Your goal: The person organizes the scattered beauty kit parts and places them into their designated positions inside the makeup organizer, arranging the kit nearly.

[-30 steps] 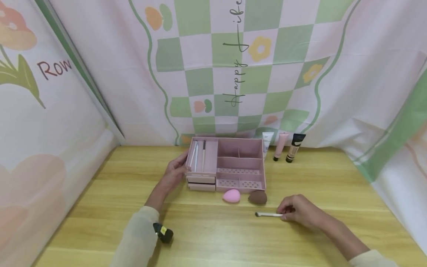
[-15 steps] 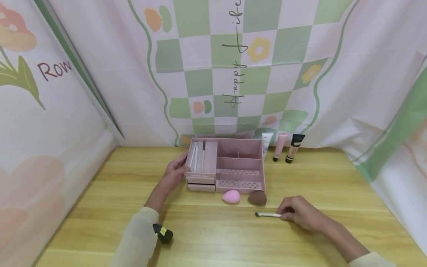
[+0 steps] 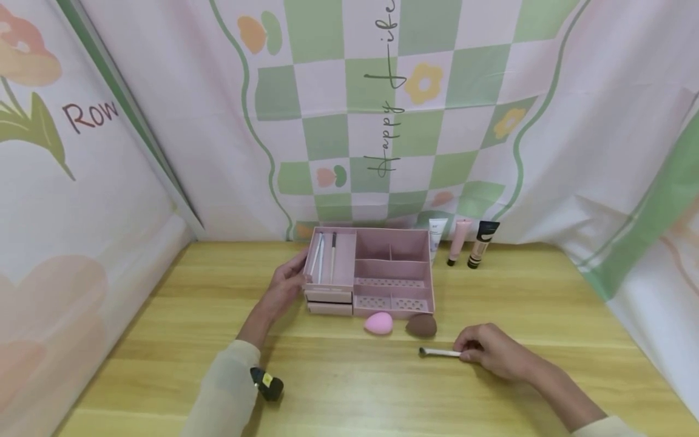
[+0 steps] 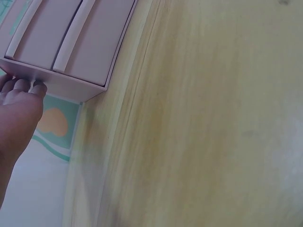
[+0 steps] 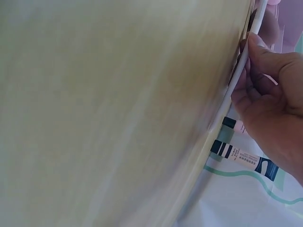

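A pink organizer box (image 3: 393, 267) stands at the middle back of the wooden table. My left hand (image 3: 295, 276) rests with straight fingers against the box's left side wall (image 4: 71, 87), beside its two small drawers (image 4: 61, 33). Two thin brushes (image 3: 326, 247) lie in the box's left compartment. My right hand (image 3: 465, 353) pinches the handle of a white makeup brush (image 3: 437, 352) that lies flat on the table in front of the box. In the right wrist view the thumb and fingers (image 5: 265, 52) close round the white handle (image 5: 239, 71).
A pink sponge (image 3: 378, 323) and a brown sponge (image 3: 421, 326) lie just before the box. Three cosmetic tubes (image 3: 460, 240) lean on the backdrop at the back right, two of them showing as tubes (image 5: 241, 155) beyond my right hand. Printed cloth walls close in three sides.
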Action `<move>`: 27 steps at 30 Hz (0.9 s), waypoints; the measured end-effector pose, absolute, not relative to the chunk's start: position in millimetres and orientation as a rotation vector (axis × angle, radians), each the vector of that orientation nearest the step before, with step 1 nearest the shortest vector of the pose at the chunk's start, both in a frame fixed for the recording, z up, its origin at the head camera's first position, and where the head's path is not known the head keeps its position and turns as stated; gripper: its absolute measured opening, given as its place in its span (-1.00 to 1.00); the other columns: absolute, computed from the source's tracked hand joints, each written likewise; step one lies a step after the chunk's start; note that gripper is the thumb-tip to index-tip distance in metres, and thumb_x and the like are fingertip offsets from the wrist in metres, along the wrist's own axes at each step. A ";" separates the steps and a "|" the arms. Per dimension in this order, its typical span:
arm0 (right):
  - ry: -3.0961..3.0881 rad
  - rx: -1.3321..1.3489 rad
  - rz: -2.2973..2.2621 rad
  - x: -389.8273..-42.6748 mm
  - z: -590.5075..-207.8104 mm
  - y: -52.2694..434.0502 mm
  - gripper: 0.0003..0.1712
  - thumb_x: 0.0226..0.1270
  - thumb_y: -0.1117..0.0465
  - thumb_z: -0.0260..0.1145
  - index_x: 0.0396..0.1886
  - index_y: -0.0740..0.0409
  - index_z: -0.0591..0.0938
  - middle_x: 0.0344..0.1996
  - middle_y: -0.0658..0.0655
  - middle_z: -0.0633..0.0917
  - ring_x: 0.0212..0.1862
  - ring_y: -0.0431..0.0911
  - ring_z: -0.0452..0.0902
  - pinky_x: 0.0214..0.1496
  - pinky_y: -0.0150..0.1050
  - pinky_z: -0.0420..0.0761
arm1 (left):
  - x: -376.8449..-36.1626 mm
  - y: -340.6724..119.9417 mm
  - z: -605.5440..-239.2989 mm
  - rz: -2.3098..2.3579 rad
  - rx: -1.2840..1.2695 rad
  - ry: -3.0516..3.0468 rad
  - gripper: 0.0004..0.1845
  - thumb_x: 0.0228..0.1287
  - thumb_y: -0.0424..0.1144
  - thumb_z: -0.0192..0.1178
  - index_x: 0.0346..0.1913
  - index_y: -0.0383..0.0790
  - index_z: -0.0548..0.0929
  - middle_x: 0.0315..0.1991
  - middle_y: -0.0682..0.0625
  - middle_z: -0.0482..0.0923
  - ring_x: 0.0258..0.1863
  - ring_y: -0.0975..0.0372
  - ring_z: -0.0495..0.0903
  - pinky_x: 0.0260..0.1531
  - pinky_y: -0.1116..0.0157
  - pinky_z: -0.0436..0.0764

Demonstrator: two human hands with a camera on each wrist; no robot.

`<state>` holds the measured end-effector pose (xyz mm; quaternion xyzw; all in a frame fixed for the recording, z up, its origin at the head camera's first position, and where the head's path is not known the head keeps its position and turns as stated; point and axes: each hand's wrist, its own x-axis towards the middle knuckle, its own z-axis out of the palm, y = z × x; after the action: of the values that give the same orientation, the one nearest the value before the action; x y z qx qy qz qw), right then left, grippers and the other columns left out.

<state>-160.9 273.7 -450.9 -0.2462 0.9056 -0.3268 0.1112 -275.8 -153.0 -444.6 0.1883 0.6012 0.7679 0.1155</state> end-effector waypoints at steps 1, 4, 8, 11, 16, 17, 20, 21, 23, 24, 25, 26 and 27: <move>2.658 -0.712 -0.958 -160.8 -450.4 273.8 -0.92 0.19 0.26 0.36 -0.31 0.09 0.71 -0.43 -0.08 0.70 -0.40 -0.44 0.45 -0.38 -0.47 0.58 | -276.1 -153.0 -445.0 2.251 0.552 1.759 -0.20 0.21 -0.57 -0.06 0.53 -0.30 -0.02 0.60 -0.16 -0.15 0.59 -0.01 -0.10 0.47 0.31 0.20; 2.655 -0.684 -0.953 -160.6 -448.4 274.5 -0.93 0.20 0.25 0.36 -0.31 0.07 0.71 -0.44 -0.09 0.70 -0.40 -0.43 0.45 -0.38 -0.47 0.57 | -276.8 -152.8 -445.5 2.255 0.558 1.755 -0.20 0.20 -0.58 -0.06 0.53 -0.31 -0.02 0.60 -0.17 -0.14 0.59 -0.02 -0.09 0.44 0.37 0.25; 2.649 -0.681 -0.951 -161.2 -447.0 275.4 -0.93 0.21 0.24 0.35 -0.31 0.06 0.72 -0.43 -0.08 0.72 -0.39 -0.44 0.47 -0.36 -0.47 0.59 | -276.5 -152.5 -444.9 2.263 0.573 1.737 -0.20 0.21 -0.59 -0.07 0.52 -0.32 -0.03 0.60 -0.17 -0.15 0.59 -0.03 -0.10 0.43 0.39 0.26; 2.660 -0.698 -0.945 -162.1 -446.5 276.1 -0.93 0.22 0.25 0.35 -0.31 0.06 0.72 -0.42 -0.08 0.73 -0.37 -0.45 0.49 -0.33 -0.47 0.61 | -275.3 -152.9 -444.5 2.260 0.576 1.735 -0.20 0.21 -0.58 -0.07 0.53 -0.31 -0.03 0.60 -0.17 -0.17 0.59 -0.03 -0.11 0.44 0.37 0.24; 2.666 -0.731 -0.944 -164.7 -443.9 276.9 -0.94 0.22 0.25 0.35 -0.32 0.09 0.73 -0.41 -0.05 0.75 -0.36 -0.47 0.51 -0.34 -0.47 0.62 | -273.1 -154.1 -444.4 2.260 0.565 1.742 -0.19 0.19 -0.58 -0.05 0.53 -0.30 -0.03 0.60 -0.16 -0.17 0.59 -0.02 -0.12 0.44 0.37 0.23; 2.662 -0.734 -0.947 -165.4 -442.9 277.0 -0.94 0.22 0.25 0.35 -0.32 0.09 0.73 -0.41 -0.04 0.76 -0.36 -0.47 0.51 -0.34 -0.47 0.62 | -273.0 -154.1 -444.4 2.260 0.564 1.742 -0.19 0.19 -0.57 -0.05 0.53 -0.30 -0.03 0.60 -0.16 -0.17 0.59 -0.02 -0.12 0.44 0.38 0.23; 2.649 -0.745 -0.957 -167.3 -439.7 277.4 -0.93 0.23 0.26 0.35 -0.32 0.10 0.73 -0.41 -0.03 0.76 -0.36 -0.48 0.51 -0.34 -0.46 0.62 | -273.5 -153.7 -444.7 2.263 0.568 1.730 -0.19 0.20 -0.57 -0.05 0.53 -0.30 -0.03 0.60 -0.17 -0.16 0.59 -0.02 -0.12 0.44 0.38 0.23; 2.643 -0.746 -0.962 -167.9 -438.6 277.4 -0.93 0.23 0.26 0.35 -0.32 0.10 0.73 -0.41 -0.02 0.76 -0.36 -0.48 0.51 -0.34 -0.46 0.62 | -273.8 -153.4 -444.8 2.265 0.571 1.724 -0.20 0.20 -0.58 -0.06 0.53 -0.30 -0.03 0.60 -0.17 -0.17 0.59 -0.03 -0.12 0.45 0.37 0.23; 2.634 -0.751 -0.979 -168.2 -436.3 277.0 -0.92 0.22 0.26 0.35 -0.32 0.11 0.73 -0.42 -0.01 0.76 -0.37 -0.47 0.51 -0.35 -0.46 0.63 | -274.3 -152.9 -444.7 2.266 0.572 1.720 -0.20 0.21 -0.58 -0.06 0.53 -0.31 -0.03 0.60 -0.18 -0.17 0.59 -0.03 -0.12 0.46 0.35 0.21; 2.630 -0.757 -0.986 -168.3 -435.2 276.8 -0.92 0.22 0.26 0.35 -0.31 0.12 0.73 -0.42 0.00 0.76 -0.38 -0.46 0.52 -0.35 -0.46 0.63 | -274.5 -152.7 -444.6 2.265 0.570 1.718 -0.20 0.21 -0.59 -0.07 0.53 -0.31 -0.03 0.60 -0.18 -0.17 0.59 -0.03 -0.12 0.47 0.34 0.19; 2.627 -0.761 -0.994 -168.3 -433.9 276.5 -0.92 0.22 0.26 0.35 -0.31 0.13 0.73 -0.42 0.01 0.76 -0.38 -0.45 0.52 -0.36 -0.46 0.63 | -274.6 -152.5 -444.4 2.265 0.567 1.719 -0.20 0.21 -0.58 -0.06 0.53 -0.30 -0.03 0.60 -0.17 -0.17 0.59 -0.02 -0.12 0.48 0.31 0.16; 2.624 -0.762 -1.000 -168.3 -432.7 276.1 -0.91 0.22 0.25 0.35 -0.31 0.14 0.73 -0.42 0.02 0.76 -0.38 -0.44 0.53 -0.36 -0.45 0.63 | -274.9 -152.3 -444.4 2.266 0.561 1.719 -0.19 0.20 -0.58 -0.06 0.53 -0.30 -0.03 0.60 -0.17 -0.17 0.59 -0.02 -0.12 0.48 0.31 0.16; 2.625 -0.765 -1.006 -168.4 -431.5 275.8 -0.91 0.22 0.25 0.35 -0.31 0.14 0.73 -0.42 0.03 0.77 -0.38 -0.43 0.54 -0.36 -0.45 0.64 | -274.9 -152.2 -444.2 2.266 0.556 1.721 -0.20 0.21 -0.58 -0.06 0.53 -0.30 -0.03 0.60 -0.17 -0.17 0.59 -0.01 -0.12 0.49 0.30 0.15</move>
<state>-168.4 275.8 -431.5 -0.2609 0.8952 -0.3430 0.1140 -274.9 -152.2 -444.2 0.1904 0.5893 0.7759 0.1207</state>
